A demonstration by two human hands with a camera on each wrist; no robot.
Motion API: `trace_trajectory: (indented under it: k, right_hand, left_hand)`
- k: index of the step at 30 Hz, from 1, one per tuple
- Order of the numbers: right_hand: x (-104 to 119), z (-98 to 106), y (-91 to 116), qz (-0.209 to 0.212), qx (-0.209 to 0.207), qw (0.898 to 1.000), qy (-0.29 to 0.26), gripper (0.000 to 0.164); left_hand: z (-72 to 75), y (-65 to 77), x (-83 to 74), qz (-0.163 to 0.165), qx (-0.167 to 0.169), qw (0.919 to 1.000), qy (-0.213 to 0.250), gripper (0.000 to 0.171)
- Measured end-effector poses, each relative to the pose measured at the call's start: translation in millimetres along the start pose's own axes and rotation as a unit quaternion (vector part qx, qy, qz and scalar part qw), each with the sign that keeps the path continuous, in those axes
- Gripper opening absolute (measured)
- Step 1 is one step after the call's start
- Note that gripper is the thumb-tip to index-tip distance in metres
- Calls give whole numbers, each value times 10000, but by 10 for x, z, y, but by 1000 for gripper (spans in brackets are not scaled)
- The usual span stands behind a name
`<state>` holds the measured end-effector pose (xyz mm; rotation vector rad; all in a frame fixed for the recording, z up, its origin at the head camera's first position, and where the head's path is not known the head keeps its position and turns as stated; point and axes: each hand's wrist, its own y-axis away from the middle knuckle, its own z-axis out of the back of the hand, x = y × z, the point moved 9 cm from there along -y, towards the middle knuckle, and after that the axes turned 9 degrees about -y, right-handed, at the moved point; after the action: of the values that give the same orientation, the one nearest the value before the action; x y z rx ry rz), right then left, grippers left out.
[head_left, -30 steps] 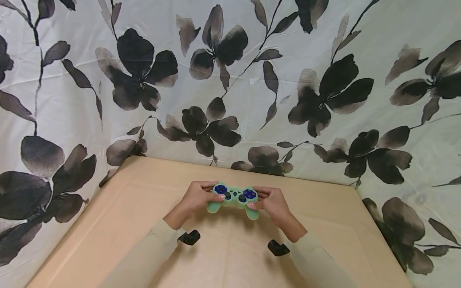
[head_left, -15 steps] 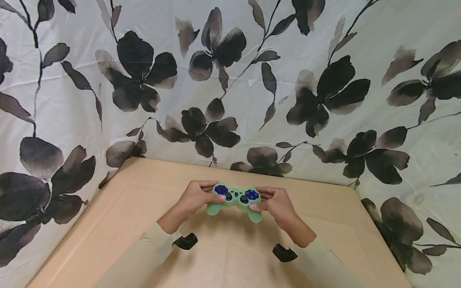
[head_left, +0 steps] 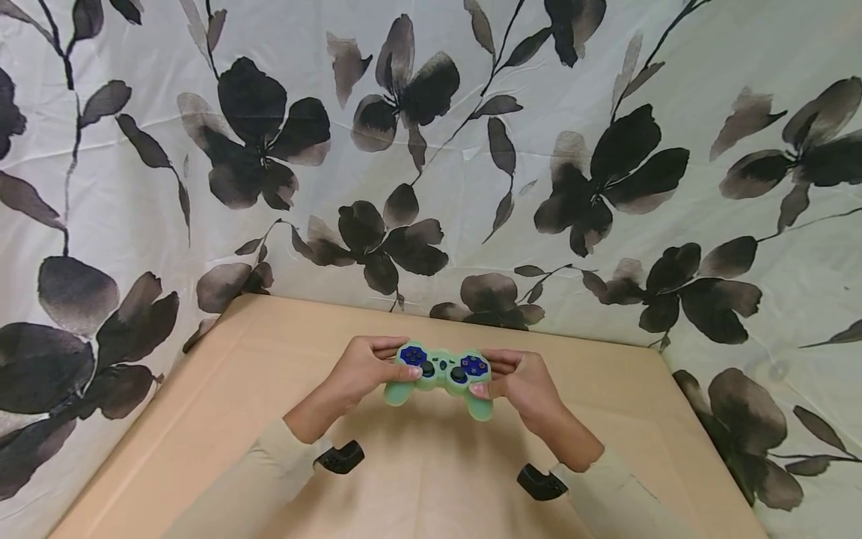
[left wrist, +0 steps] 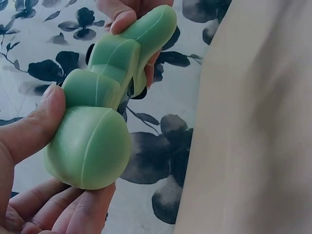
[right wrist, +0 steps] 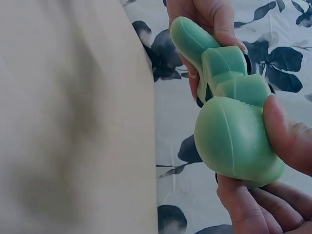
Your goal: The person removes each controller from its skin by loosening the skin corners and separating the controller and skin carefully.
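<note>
A pale green game controller (head_left: pixel 442 368) with blue button pads and two black thumbsticks is held up between both hands, face toward the head camera. My left hand (head_left: pixel 364 368) grips its left end, thumb on the front by the left stick and fingers behind. The other end is gripped by my right hand (head_left: pixel 524 385), with the thumb low on the front near the right stick. In the left wrist view, the rounded end of a controller grip (left wrist: pixel 90 148) sits between thumb and fingers. The right wrist view shows the opposite grip (right wrist: pixel 236 141) pinched the same way.
Beneath the hands is a tan tabletop (head_left: pixel 283 337), with soft shadows of the arms on it. A white cloth with dark printed flowers (head_left: pixel 485 217) hangs behind and along the sides. Black wrist devices (head_left: pixel 341 457) sit under both cuffs.
Both forearms have spread slightly apart and lower. The controller looks a little larger, its right end shifted slightly right and down. Both hands keep their hold.
</note>
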<state>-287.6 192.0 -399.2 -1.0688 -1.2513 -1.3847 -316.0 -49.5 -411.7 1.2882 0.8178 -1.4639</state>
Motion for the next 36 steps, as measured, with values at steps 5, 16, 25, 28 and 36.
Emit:
trace_trajectory:
  k: [5,16,25,28,36]
  right_hand:
    - [56,-8,52,5,7,10000,-16,60]
    - [202,42,86,101,-195,9998,-12,59]
    - [298,31,79,298,-201,9993,-42,59]
    - [308,39,75,276,-238,9993,-10,60]
    - [384,81,23,458,-407,9981,49,65]
  left_hand:
    - [10,52,-67,63,5,10000,-64,70]
    - [-27,38,-230,-69,5,9996,-256,73]
    - [-11,50,-318,-191,-99,9985,-498,72]
    - [-23,47,-363,-303,-14,9984,-472,70]
    - [-31,8,-502,-654,-19,9967,-478,65]
